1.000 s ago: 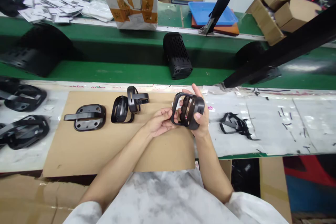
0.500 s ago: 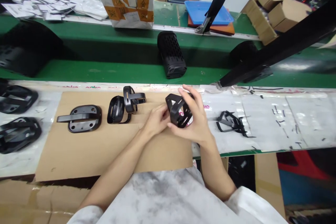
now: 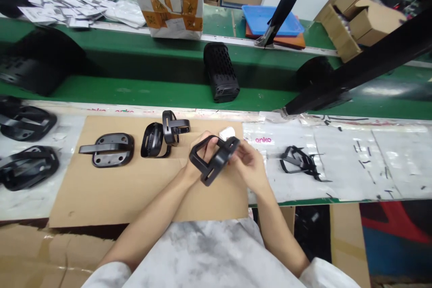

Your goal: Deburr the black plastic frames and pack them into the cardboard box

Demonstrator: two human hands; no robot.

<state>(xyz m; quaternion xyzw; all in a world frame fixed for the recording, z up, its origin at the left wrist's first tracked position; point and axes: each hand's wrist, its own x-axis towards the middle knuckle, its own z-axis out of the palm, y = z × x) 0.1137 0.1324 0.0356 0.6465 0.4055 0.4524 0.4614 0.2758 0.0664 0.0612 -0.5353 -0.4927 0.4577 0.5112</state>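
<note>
A black plastic frame point(image 3: 218, 162) is held above the cardboard sheet point(image 3: 135, 193). My left hand point(image 3: 197, 155) grips its left side, with fingers through the opening. Closed on its right side is my right hand point(image 3: 249, 162), its fingertips partly hidden behind the part. A small white object point(image 3: 227, 133) shows just behind the frame. To the left on the cardboard lie two black frames, one point(image 3: 151, 140) and another point(image 3: 171, 127) leaning together, and a black base with a handle point(image 3: 113, 149).
More black parts point(image 3: 29, 168) lie at the far left. Thin black scraps point(image 3: 299, 161) lie on the white surface to the right. A perforated black housing point(image 3: 222, 72) stands on the green ledge beyond. A black post point(image 3: 354, 65) slants across the right.
The held frame has turned and moved slightly left and down. My left hand now grips its left side, and my right hand has shifted lower. A white object has come into view behind it.
</note>
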